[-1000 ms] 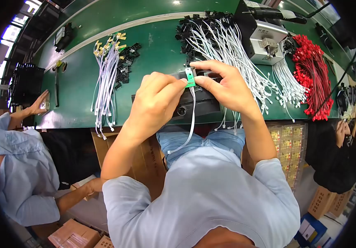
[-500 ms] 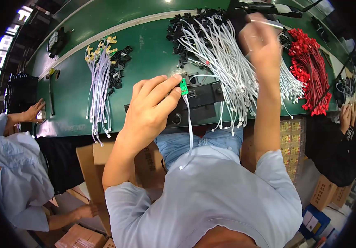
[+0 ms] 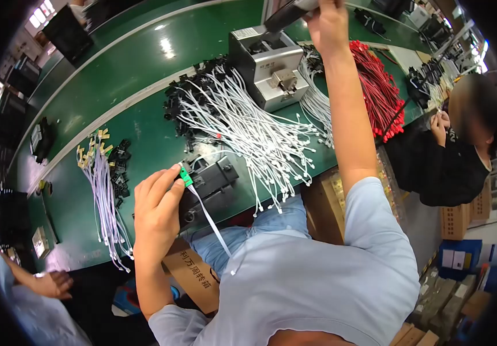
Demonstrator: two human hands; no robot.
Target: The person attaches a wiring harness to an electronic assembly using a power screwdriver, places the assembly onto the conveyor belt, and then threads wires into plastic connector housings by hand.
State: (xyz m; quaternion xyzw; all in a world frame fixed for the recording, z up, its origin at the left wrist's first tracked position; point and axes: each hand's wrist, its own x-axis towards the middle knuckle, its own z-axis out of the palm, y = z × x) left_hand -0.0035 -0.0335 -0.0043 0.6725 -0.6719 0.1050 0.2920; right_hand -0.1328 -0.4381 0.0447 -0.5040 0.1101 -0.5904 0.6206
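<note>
I count one green board point(image 3: 185, 175) held at the fingertips of my left hand point(image 3: 159, 199), fingers bent close together, by the left end of one black fixture point(image 3: 212, 177) on the green surface point(image 3: 150, 124); one white cable point(image 3: 208, 218) trails off it. My right hand point(image 3: 326, 27) is wrapped round one dark tool point(image 3: 287, 16). Three whitish cable bundles point(image 3: 242, 115), one red bundle point(image 3: 378, 92) and one metal machine point(image 3: 277, 72) lie around. One cardboard box point(image 3: 193, 277) reads "利万周转箱"; its contents are hidden.

one head-worn view — forward and down (wide, bowed at the edges) — from just above the green bench point(image 3: 150, 144).
</note>
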